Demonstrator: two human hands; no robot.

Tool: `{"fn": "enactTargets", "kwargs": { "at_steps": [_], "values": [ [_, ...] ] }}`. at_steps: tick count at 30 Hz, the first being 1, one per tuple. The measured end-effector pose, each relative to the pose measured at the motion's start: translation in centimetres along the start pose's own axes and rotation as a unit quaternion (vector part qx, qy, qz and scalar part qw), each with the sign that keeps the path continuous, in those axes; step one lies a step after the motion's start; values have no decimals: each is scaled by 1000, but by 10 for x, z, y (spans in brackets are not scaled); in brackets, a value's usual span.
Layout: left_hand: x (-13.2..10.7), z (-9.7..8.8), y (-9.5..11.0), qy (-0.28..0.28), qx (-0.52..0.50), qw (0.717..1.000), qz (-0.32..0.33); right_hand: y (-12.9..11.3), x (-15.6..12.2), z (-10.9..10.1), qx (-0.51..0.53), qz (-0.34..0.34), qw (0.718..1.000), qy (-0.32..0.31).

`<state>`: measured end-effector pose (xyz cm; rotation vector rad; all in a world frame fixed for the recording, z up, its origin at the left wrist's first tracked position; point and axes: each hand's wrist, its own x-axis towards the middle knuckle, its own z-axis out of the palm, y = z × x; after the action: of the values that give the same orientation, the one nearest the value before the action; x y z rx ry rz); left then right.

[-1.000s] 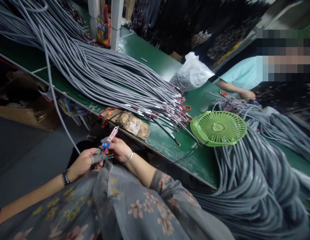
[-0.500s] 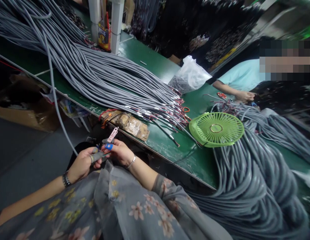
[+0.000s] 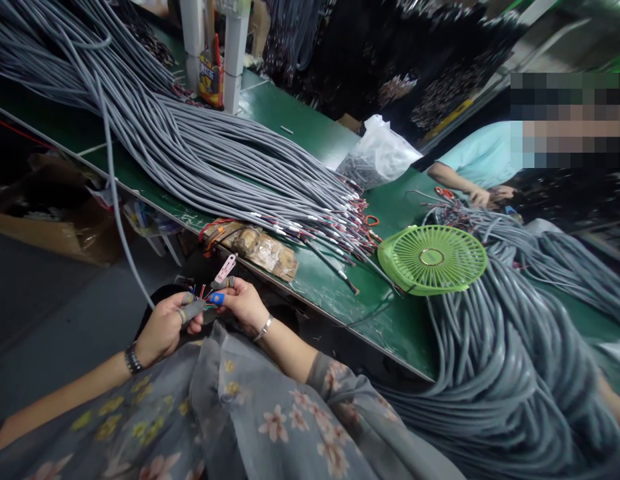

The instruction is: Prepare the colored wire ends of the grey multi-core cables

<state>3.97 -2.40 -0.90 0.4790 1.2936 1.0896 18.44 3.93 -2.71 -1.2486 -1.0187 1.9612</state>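
My left hand [image 3: 171,325], with grey covers on its fingers, is closed on the end of a grey cable [image 3: 121,233]. The cable hangs from the large bundle on the table and runs down to my lap. Thin coloured wires [image 3: 202,291] fan out of its end above my fingers. My right hand [image 3: 245,307], a blue wrap on one digit, pinches at these wires from the right side. A flat pink piece with holes [image 3: 226,268] juts up from the right hand's fingers; its kind is unclear.
Grey cables [image 3: 210,147] with stripped ends cover the green table [image 3: 385,327]. A taped cardboard piece [image 3: 267,253] lies at the near edge. Right of it are a green fan [image 3: 433,259], a plastic bag [image 3: 377,153] and more cable coils [image 3: 500,360]. A co-worker's hands [image 3: 490,195] are across the table.
The thin wires now stand more spread apart above my left fingers. My right hand has shifted slightly, its fingers changing position. The co-worker's hands have moved a little.
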Motion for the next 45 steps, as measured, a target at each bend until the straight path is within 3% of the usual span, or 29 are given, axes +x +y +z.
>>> {"fn": "enactTargets", "kwargs": {
  "at_steps": [11, 19, 25, 32, 37, 40, 42, 45],
  "values": [
    [-4, -1, 4, -11, -2, 999, 33, -10, -7, 0, 3, 16, 997, -70],
    [-2, 4, 4, -15, -1, 1000, 8, -12, -5, 11, -23, -5, 998, -56],
    [1, 3, 2, 13, -23, 999, 34, -3, -5, 15, 11, -16, 1000, -8],
    [-3, 2, 5, 14, -52, 998, 26, 2, -1, 10, 58, 3, 997, -41],
    [-12, 3, 15, -11, -86, 996, 11, -15, -1, -5, 109, 28, 993, -40],
    [-17, 7, 21, -44, -90, 995, 2, -29, 0, -7, 94, 37, 990, -96],
    [-17, 11, 24, -60, -96, 994, 0, -33, 2, -5, 72, 6, 990, -122],
    [-14, 17, 24, -62, -109, 992, 4, -29, 7, 0, 24, -99, 994, -48]
  ]
}}
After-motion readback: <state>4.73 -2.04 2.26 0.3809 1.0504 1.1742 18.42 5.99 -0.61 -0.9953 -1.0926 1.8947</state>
